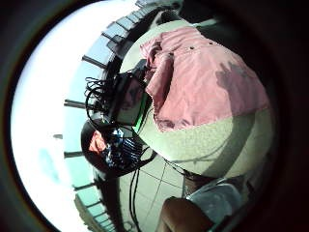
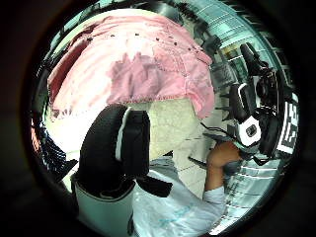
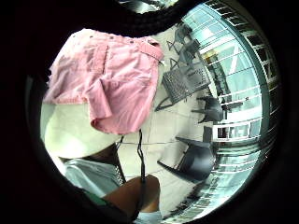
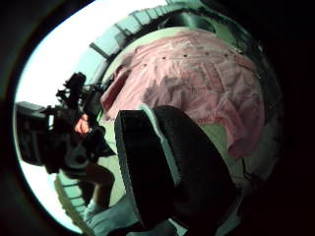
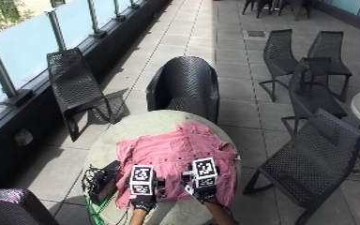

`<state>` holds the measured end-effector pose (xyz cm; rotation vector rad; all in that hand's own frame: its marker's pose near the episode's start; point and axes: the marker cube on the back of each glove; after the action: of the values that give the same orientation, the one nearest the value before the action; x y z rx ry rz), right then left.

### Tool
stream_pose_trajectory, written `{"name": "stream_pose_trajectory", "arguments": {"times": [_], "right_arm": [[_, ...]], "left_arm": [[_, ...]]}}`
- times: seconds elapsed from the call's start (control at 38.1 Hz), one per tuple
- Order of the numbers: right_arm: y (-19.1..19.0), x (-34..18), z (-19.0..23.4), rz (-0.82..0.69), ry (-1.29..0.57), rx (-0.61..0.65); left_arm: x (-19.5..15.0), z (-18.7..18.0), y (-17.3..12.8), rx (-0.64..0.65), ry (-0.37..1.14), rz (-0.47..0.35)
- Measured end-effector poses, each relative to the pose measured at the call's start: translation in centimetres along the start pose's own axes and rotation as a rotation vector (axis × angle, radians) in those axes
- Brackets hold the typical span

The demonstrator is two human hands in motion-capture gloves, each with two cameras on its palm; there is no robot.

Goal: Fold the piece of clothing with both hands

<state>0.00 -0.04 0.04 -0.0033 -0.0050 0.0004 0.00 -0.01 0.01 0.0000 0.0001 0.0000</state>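
Note:
A pink button shirt (image 5: pixel 174 157) lies spread flat on a round pale table (image 5: pixel 142 123), collar side toward the far chair. Both gloved hands hover over its near hem, side by side. My left hand (image 5: pixel 144 202) is above the left part of the hem and my right hand (image 5: pixel 200 193) above the middle. Neither holds any cloth. The palm views look down on the shirt (image 2: pixel 133 64) (image 4: pixel 197 78) (image 3: pixel 107 79) (image 1: pixel 203 82) from a little height, with a black thumb (image 2: pixel 113 148) (image 4: pixel 162 167) in the foreground. A spread-finger shadow falls on the cloth.
A black box with tangled cables (image 5: pixel 105 180) sits at the table's left edge beside the shirt. Black wicker chairs (image 5: pixel 186 86) (image 5: pixel 314 154) (image 5: pixel 74 84) ring the table on a tiled terrace. A glass railing (image 5: pixel 18 51) runs along the left.

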Motion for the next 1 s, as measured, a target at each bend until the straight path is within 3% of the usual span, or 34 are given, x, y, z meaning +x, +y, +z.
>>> {"name": "stream_pose_trajectory", "arguments": {"times": [0.6,0.68,0.87,1.0], "right_arm": [[0.4,1.9,0.5,-0.010,0.025,-0.045],[0.3,3.1,2.8,0.012,0.065,-0.099],[-0.4,5.9,11.4,0.050,0.153,-0.300],[-0.8,7.2,13.4,0.069,0.123,-0.343]], "left_arm": [[-0.2,0.6,0.4,-0.014,-0.030,0.000],[-1.1,3.3,-0.3,-0.052,-0.064,-0.030],[-2.8,12.6,-2.5,-0.304,-0.103,-0.040],[-3.2,15.3,-3.3,-0.252,-0.050,-0.045]]}}
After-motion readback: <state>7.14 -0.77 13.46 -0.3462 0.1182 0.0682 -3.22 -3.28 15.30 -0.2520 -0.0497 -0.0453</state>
